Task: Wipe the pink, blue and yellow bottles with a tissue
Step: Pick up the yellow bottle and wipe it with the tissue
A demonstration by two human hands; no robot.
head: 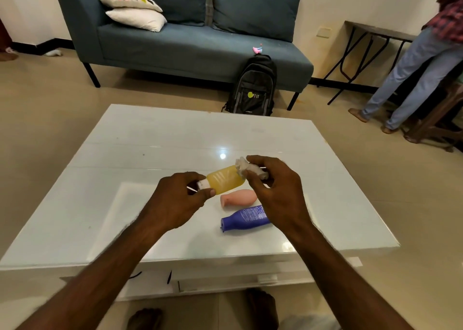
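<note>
Above the worktop (175,134): left hand (175,199) gripping yellow bottle (225,180) at cap; right hand (275,191) pinching tissue (244,165) on base. Rotate bottle while wiping.

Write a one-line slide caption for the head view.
Left hand holds yellow bottle; right hand wipes it with tissue.

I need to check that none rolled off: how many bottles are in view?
3. The yellow bottle is held above the table by the left hand; the pink bottle and blue bottle lie on the table. None looks hidden.
</note>
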